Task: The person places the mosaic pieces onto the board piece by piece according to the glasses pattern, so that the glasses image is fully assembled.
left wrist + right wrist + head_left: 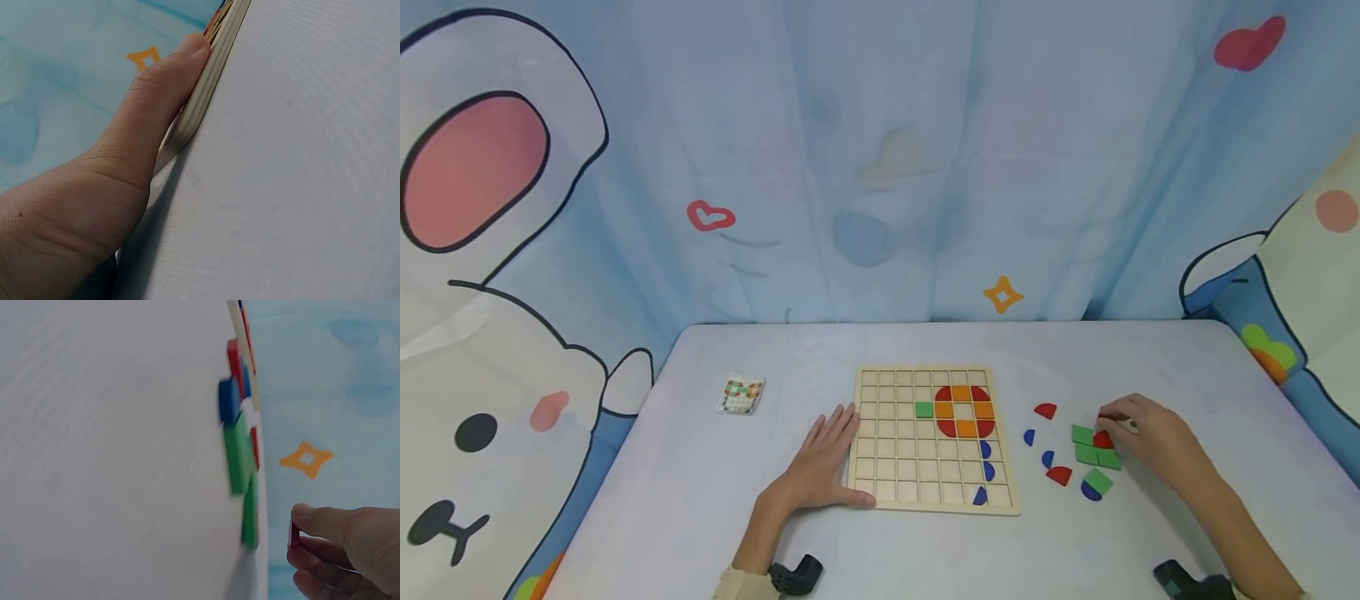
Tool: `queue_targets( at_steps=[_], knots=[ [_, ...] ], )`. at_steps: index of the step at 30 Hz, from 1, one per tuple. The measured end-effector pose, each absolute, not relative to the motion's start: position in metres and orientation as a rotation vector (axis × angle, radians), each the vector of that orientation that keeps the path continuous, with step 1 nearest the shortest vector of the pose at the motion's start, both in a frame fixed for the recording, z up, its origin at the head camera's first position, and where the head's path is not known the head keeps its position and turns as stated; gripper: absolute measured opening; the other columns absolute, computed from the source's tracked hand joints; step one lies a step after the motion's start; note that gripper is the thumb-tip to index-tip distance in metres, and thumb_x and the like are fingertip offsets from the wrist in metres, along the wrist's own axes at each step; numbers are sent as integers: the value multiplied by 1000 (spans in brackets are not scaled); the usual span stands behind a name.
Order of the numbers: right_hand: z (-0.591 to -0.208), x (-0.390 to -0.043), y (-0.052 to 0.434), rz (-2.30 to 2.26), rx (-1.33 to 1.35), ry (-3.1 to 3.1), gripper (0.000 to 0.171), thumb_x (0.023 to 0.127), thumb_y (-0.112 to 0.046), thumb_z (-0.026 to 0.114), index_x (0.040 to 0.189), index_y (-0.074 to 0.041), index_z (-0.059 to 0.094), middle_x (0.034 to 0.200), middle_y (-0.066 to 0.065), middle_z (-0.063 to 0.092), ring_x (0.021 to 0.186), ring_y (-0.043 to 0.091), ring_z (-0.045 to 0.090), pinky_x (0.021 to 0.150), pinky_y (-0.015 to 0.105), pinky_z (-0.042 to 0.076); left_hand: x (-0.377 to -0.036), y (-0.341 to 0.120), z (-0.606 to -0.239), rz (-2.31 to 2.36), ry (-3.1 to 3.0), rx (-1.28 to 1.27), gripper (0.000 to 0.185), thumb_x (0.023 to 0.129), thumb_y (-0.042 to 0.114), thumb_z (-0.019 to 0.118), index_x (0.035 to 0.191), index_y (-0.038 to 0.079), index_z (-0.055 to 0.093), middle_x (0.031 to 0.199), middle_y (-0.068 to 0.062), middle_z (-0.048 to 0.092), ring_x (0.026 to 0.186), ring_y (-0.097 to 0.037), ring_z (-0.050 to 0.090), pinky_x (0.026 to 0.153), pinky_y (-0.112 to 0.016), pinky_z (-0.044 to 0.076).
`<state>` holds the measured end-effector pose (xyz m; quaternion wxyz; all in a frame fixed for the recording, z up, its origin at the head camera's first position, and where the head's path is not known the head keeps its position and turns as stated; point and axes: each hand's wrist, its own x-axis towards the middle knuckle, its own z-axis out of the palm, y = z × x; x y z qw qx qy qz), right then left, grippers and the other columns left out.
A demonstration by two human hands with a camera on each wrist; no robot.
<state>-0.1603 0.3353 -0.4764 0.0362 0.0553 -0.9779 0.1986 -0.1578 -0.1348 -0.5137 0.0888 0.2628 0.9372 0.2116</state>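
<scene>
Right hand [1150, 429] pinches what looks like a red piece [294, 535]; flat left hand [827, 458] steadies the board [880, 467]; next, carry across.

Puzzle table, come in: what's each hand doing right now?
Left hand flat, bracing the wooden grid board. Right hand pinching a red piece over the loose green squares. Nothing in the way.

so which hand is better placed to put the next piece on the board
The right hand: it already pinches a red piece beside the loose pieces right of the wooden board. The left hand lies flat against the board's left edge, holding nothing.
</scene>
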Motion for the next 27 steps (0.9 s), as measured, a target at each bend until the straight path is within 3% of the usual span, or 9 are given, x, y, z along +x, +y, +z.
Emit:
queue_targets(
  at_steps=[5,12,16,27],
  knots=[
    [-465,-167,283,758,323,-2868,17,85,-14,74,99,-6,71,99,14,69,85,27,63,70,40,60,-158,-137,-514,622,2792,798,123,69,70,71,157,7,10,166,-8,4,154,-26,2,124,-53,7],
    [-452,-186,197,820,788,-2808,11,84,-15,75,95,-12,73,93,-4,68,83,12,63,73,29,58,-158,-135,-514,655,2765,785,125,69,70,71,157,8,7,166,-6,0,154,-24,-1,124,-50,3],
    [-449,-200,165,818,953,-2808,11,86,-17,73,95,-12,73,93,-5,67,82,9,62,71,25,56,-158,-133,-516,638,2765,776,125,69,71,71,157,9,6,166,-5,-1,154,-22,-2,125,-49,3],
    [-459,-239,115,562,1102,-2923,4,88,-17,71,90,-13,71,87,-2,63,74,9,54,64,22,47,-158,-134,-512,628,2775,749,124,70,69,71,157,8,8,166,-5,2,154,-22,-1,125,-48,4]
  ],
)
